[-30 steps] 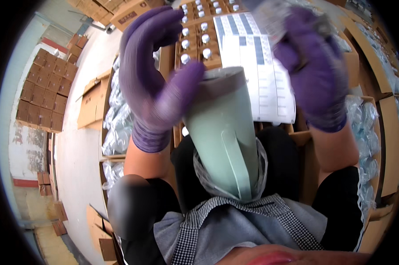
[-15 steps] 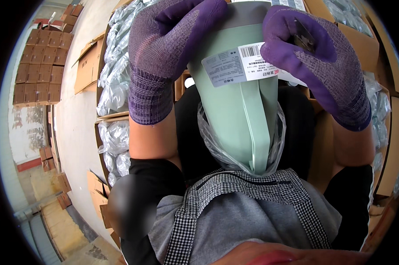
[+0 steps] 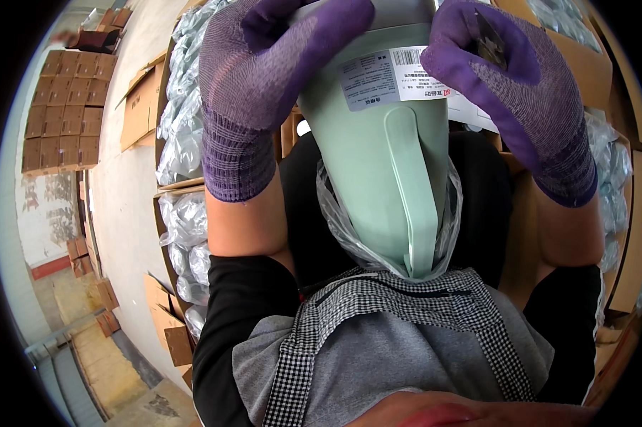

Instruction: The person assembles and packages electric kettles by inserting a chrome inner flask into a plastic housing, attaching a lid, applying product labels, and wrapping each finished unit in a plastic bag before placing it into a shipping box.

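Note:
A pale green jug (image 3: 349,171) with a long side handle (image 3: 413,178) leans toward my chest, its grey end (image 3: 399,14) farthest from me. Clear plastic wrap (image 3: 335,213) bunches around its near end. My left hand (image 3: 278,57), in a purple-and-grey glove, curls against the jug's left side, thumb lying across the grey end. On the right, my gloved right hand (image 3: 499,78) is closed around a small dark metal blade (image 3: 490,39). Its thumb tip presses the right end of a printed white-and-grey label (image 3: 374,82) on the jug. The left fingertips are hidden.
Open cartons of plastic-wrapped items (image 3: 186,121) line my left, with more wrapped items (image 3: 609,171) in cartons at right. A white paper (image 3: 470,112) shows behind the jug. Cardboard flaps (image 3: 141,107) jut onto the floor. Stacked brown boxes (image 3: 65,107) stand far left.
The jug has turned slightly, so its handle shows more fully, and its label sits higher. The label's loose right end now lies closer to the jug. Both hands have shifted slightly away from me.

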`<state>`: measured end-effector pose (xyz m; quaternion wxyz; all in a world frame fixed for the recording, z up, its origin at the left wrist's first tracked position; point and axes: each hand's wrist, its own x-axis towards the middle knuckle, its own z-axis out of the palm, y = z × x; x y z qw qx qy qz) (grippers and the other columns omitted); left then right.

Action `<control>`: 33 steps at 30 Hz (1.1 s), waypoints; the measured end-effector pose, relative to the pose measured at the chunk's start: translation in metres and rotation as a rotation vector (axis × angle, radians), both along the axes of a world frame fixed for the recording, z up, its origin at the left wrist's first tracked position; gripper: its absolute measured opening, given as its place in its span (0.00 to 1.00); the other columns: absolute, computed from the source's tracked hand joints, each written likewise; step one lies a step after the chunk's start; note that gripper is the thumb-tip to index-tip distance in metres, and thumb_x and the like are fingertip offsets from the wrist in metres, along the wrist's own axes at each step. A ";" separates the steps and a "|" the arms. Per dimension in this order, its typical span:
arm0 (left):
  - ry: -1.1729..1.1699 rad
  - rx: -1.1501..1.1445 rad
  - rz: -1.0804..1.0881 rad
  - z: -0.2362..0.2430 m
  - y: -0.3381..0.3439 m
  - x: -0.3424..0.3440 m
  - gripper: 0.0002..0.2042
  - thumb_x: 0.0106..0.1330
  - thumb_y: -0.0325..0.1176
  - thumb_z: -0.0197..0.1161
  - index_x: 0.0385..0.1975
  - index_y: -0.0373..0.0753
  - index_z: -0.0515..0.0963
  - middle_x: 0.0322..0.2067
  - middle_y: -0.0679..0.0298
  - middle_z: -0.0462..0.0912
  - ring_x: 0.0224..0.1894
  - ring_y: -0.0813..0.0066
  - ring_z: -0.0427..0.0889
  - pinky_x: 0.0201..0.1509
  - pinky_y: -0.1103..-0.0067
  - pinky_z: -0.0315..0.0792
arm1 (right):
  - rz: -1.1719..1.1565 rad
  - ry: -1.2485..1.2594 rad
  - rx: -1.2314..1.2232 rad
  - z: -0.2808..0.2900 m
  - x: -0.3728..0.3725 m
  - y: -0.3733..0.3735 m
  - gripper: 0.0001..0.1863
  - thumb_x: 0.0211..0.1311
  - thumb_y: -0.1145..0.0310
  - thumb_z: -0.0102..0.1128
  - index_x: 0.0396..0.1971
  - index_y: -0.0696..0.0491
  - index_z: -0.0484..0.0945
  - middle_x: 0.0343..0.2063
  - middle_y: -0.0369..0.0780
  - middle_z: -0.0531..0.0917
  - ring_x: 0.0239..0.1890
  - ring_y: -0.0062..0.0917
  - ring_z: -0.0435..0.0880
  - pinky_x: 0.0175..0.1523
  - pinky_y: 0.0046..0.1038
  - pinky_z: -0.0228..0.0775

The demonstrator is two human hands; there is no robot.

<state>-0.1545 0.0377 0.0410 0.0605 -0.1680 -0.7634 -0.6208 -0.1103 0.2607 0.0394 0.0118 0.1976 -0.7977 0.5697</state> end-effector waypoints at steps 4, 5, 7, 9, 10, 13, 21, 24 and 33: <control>-0.028 -0.002 -0.101 0.017 0.011 0.015 0.26 0.41 0.36 0.76 0.41 0.28 0.82 0.35 0.64 0.83 0.39 0.76 0.81 0.46 0.81 0.73 | -0.061 0.051 0.082 0.000 0.002 0.001 0.10 0.61 0.68 0.67 0.27 0.56 0.77 0.26 0.35 0.78 0.31 0.19 0.77 0.39 0.25 0.70; -0.072 -0.016 -0.080 0.024 0.015 0.020 0.27 0.39 0.36 0.76 0.41 0.28 0.81 0.35 0.64 0.83 0.39 0.75 0.81 0.47 0.81 0.73 | -0.077 0.078 0.110 0.000 0.003 0.000 0.09 0.61 0.68 0.67 0.27 0.56 0.77 0.26 0.35 0.78 0.30 0.19 0.77 0.38 0.25 0.70; -0.185 -0.018 -0.009 0.037 0.026 0.031 0.29 0.37 0.34 0.77 0.42 0.29 0.81 0.35 0.64 0.82 0.40 0.75 0.81 0.47 0.81 0.73 | -0.098 0.106 0.149 0.001 0.003 -0.001 0.09 0.61 0.68 0.67 0.27 0.56 0.77 0.26 0.36 0.78 0.30 0.19 0.77 0.38 0.25 0.70; -0.169 -0.055 0.038 0.034 0.030 0.033 0.29 0.36 0.32 0.78 0.43 0.29 0.80 0.35 0.64 0.82 0.40 0.75 0.81 0.48 0.81 0.72 | -0.104 0.064 0.151 0.005 0.004 -0.002 0.09 0.61 0.68 0.68 0.27 0.56 0.77 0.26 0.36 0.78 0.29 0.19 0.77 0.37 0.25 0.70; -0.081 -0.101 0.028 0.027 0.029 0.031 0.30 0.36 0.32 0.78 0.44 0.29 0.80 0.36 0.64 0.82 0.41 0.75 0.81 0.49 0.80 0.72 | -0.113 0.023 0.142 0.013 0.005 -0.004 0.10 0.61 0.68 0.68 0.27 0.56 0.77 0.26 0.36 0.78 0.29 0.19 0.77 0.37 0.25 0.69; -0.028 -0.059 -0.045 0.008 0.014 0.014 0.29 0.37 0.30 0.78 0.45 0.29 0.80 0.37 0.63 0.82 0.42 0.75 0.80 0.50 0.80 0.72 | -0.101 0.012 0.146 0.011 0.005 -0.003 0.08 0.61 0.70 0.68 0.29 0.57 0.79 0.28 0.38 0.79 0.30 0.19 0.79 0.38 0.23 0.71; 0.086 -0.206 -0.238 0.012 0.004 0.003 0.28 0.43 0.33 0.77 0.47 0.27 0.79 0.40 0.60 0.81 0.44 0.72 0.80 0.52 0.78 0.71 | -0.413 0.322 0.211 -0.048 -0.003 0.015 0.10 0.69 0.66 0.63 0.41 0.57 0.80 0.30 0.36 0.78 0.31 0.14 0.73 0.37 0.22 0.70; 0.139 -0.192 -0.266 0.009 0.000 -0.001 0.25 0.49 0.35 0.75 0.46 0.27 0.79 0.40 0.59 0.82 0.43 0.70 0.80 0.51 0.78 0.71 | -0.250 0.242 -0.387 -0.060 0.003 0.031 0.18 0.75 0.60 0.52 0.54 0.59 0.76 0.41 0.43 0.81 0.39 0.22 0.80 0.43 0.26 0.75; 0.070 -0.274 -0.299 -0.007 -0.023 -0.018 0.30 0.53 0.28 0.69 0.58 0.27 0.73 0.50 0.54 0.81 0.54 0.64 0.80 0.61 0.73 0.71 | 0.032 -0.417 -1.216 -0.098 -0.022 0.025 0.25 0.77 0.58 0.48 0.61 0.64 0.69 0.49 0.50 0.81 0.50 0.33 0.84 0.55 0.32 0.79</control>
